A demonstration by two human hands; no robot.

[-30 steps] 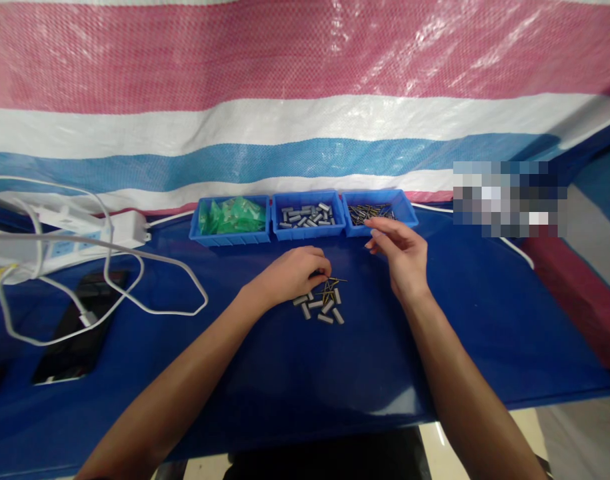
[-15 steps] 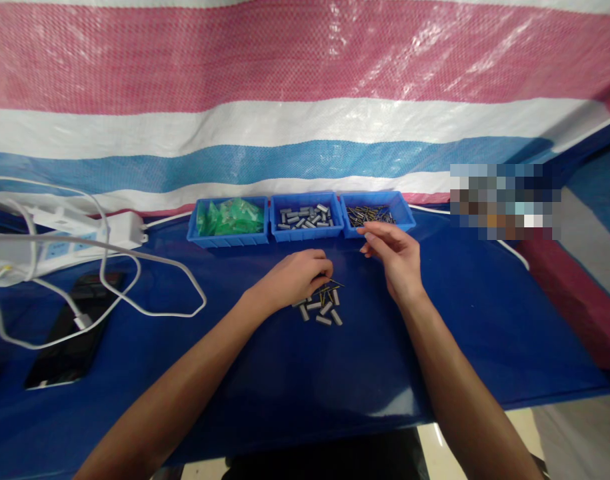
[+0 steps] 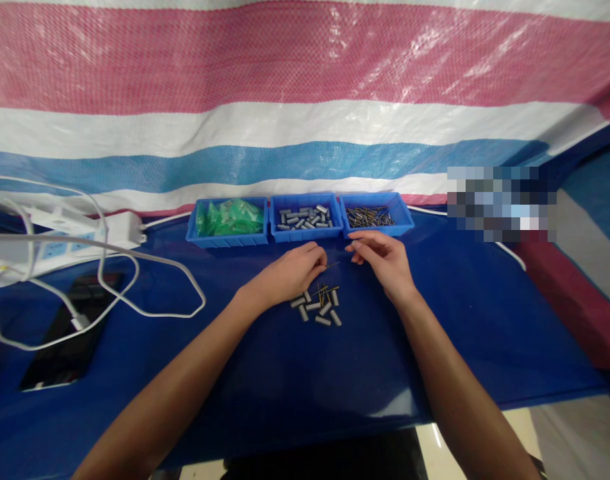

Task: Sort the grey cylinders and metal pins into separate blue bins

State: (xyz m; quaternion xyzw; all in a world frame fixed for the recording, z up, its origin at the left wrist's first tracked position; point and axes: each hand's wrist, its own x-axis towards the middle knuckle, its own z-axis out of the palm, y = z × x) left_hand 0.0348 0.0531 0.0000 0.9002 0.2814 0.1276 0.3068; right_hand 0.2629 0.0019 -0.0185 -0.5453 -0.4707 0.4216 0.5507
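Observation:
Between the thumb and fingers of my left hand (image 3: 297, 272) is a thin metal rod (image 3: 333, 265) that looks like a small drill bit, its tip pointing right. My right hand (image 3: 385, 260) hovers a short way to the right, index finger stretched out and the others loosely curled; no object shows at its fingertips. On the table just below my left hand lies a loose pile of short grey metal cylinders (image 3: 323, 321), with several thin gold-and-dark rods (image 3: 325, 293) among them.
Three blue bins line the back: one with green plastic bags (image 3: 232, 217), one with grey cylinders (image 3: 305, 217), one with thin rods (image 3: 367, 217). At left, a white power strip (image 3: 119, 230), looping white cables (image 3: 199, 293) and a black phone (image 3: 59, 353) lie on the blue table (image 3: 305, 387).
My right hand has drawn down and left, away from the rod bin. My left hand has lifted slightly off the pile with the thin rod, uncovering more cylinders.

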